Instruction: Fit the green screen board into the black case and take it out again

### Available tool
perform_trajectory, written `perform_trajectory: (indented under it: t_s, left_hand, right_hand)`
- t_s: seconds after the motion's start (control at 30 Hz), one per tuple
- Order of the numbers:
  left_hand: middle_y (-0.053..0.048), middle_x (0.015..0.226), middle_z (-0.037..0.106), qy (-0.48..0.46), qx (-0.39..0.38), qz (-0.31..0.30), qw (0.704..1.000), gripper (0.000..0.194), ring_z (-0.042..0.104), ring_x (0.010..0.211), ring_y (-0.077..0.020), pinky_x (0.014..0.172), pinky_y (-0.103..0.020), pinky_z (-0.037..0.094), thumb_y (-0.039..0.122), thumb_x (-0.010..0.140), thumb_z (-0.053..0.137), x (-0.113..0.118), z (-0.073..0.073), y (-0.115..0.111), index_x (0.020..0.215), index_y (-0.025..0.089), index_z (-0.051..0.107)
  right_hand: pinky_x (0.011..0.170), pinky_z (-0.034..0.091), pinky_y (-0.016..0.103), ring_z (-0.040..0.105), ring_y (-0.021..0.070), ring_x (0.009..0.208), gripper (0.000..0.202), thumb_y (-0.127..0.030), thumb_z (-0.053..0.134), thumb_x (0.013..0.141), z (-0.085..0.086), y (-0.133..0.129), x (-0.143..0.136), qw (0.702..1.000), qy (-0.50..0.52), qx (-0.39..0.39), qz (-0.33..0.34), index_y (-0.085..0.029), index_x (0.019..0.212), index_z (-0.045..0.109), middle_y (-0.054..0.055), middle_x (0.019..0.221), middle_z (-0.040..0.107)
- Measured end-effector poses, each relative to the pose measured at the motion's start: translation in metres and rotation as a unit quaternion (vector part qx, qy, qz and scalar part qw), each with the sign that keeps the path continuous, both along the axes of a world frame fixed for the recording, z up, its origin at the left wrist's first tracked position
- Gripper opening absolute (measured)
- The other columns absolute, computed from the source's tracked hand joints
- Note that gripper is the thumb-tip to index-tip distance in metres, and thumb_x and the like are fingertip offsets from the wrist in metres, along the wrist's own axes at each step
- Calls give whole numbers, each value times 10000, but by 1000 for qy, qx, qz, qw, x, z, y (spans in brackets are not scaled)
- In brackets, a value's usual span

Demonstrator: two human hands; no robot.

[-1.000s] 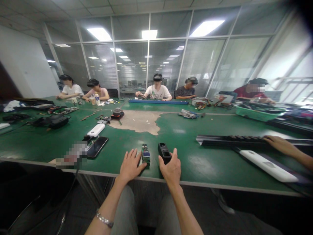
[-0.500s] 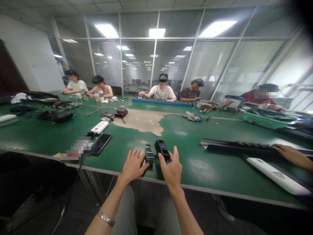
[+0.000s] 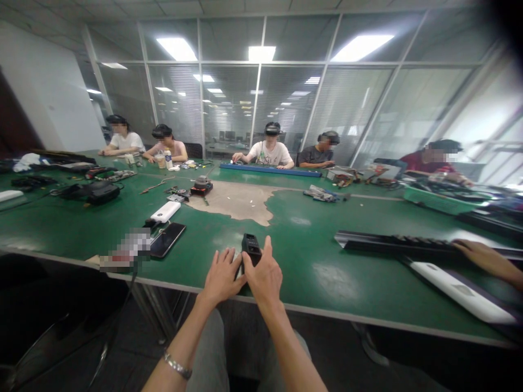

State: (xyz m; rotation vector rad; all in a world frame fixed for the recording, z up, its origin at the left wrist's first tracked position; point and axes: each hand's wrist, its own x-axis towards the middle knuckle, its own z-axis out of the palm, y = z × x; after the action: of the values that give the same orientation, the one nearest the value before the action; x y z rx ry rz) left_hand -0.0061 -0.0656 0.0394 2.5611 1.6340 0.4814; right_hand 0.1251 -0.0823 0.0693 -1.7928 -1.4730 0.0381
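I now read the case [image 3: 250,247] to the right of the phone [image 3: 168,240] on the counter [image 3: 302,258]. Half a second ago it stood farther right of the phone, on the far side of the board; right grip [image 3: 263,277] has carried it left since.

Right grip: thumb along the left side, other fingers mostly hidden from me, index stretched clear. Pinching the case, as I judge it.

Left grip [image 3: 222,276]: between phone and case, palm down, fingers a little spread, pinching nothing I can make out. Hardly moved. Its thumb sits by the other thumb; contact unclear.

Board: lost to my view, last seen where the case now is. Meaning, by my judgement: case and board are brought together or nearly so; whether they touch or line up, I can't tell.
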Motion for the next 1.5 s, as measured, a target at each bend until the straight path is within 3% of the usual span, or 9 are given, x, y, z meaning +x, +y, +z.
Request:
perform_trajectory:
  t_s: [0.37,0.63,0.8,1.0,1.2,1.5]
  left_hand:
    - [-127,1549,317,7,-6,3,1000,744,242,1437,-300,1192,-501,124,481,862,435,0,-3,3,1487,103,297]
    - [-114,1552,314,12,4,6,1000,670,233,1443,-287,1193,-502,116,371,865,421,-1,-7,3,1478,117,325]
    - [-109,1556,308,9,10,2,1000,654,237,1441,-290,1189,-510,123,358,859,443,-1,-7,3,1470,146,345]
    - [-98,1555,312,13,3,3,1000,625,242,1440,-290,1180,-528,145,392,891,441,-2,-6,4,1473,187,342]
    - [-90,1545,336,18,24,4,1000,563,260,1433,-285,1174,-536,161,356,917,415,-1,-9,6,1461,223,362]
    - [-90,1544,337,18,19,0,1000,561,254,1435,-287,1175,-536,159,382,926,407,-2,-10,7,1462,224,361]
  right_hand:
    - [795,472,317,654,257,960,823,-440,533,896,-11,-6,-4,999,-44,-8,0,-87,1522,131,158,1019,675]
    - [799,482,350,640,275,960,823,-428,542,884,-32,-9,-1,998,-50,-5,27,-83,1521,150,172,1066,664]
    - [911,473,402,575,290,1098,850,-480,564,860,-45,-4,6,996,-13,50,72,-77,1510,192,204,1289,570]
    - [941,464,419,554,292,1128,831,-490,557,867,-48,3,0,994,2,86,66,-67,1499,223,207,1348,531]
    - [901,483,400,590,280,1057,725,-454,503,910,-54,1,-3,995,-1,82,50,-65,1479,279,190,1249,601]
    - [883,494,403,610,287,1045,719,-432,506,901,-48,1,-5,997,0,67,38,-55,1474,292,209,1258,596]
